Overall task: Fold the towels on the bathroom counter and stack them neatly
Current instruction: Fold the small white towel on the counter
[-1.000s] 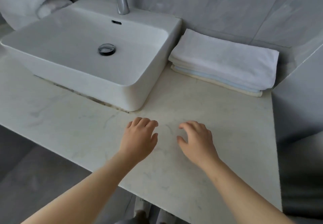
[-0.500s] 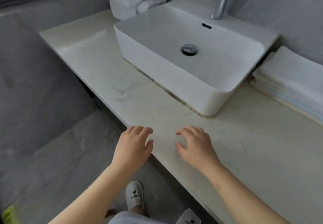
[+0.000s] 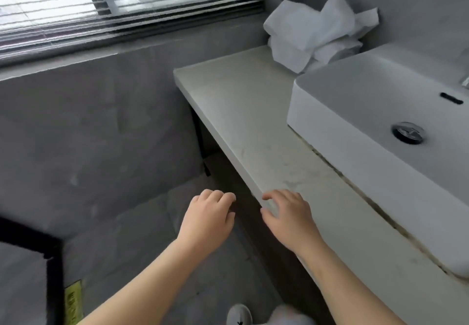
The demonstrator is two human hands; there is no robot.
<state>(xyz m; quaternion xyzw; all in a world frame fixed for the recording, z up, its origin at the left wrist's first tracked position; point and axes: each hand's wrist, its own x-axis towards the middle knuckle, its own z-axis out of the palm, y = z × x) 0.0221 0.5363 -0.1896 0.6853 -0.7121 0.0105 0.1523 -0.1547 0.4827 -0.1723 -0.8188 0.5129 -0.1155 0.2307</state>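
While the towels (image 3: 317, 32) lie crumpled at the far end of the bench (image 3: 241, 111), beside the sink (image 3: 355, 111), we hold nothing — left hand (image 3: 206, 219) and right hand (image 3: 289, 216) loosely curled by its near edge; kept free, likely, to reach.

A heap of white towels (image 3: 311, 36) lies crumpled and unfolded on the pale stone counter (image 3: 243, 106), just beyond the far left corner of the white washbasin (image 3: 337, 121). Several layers bunch together, with loose corners sticking up unevenly. The heap's lower right edge is hidden behind the washbasin's rim.
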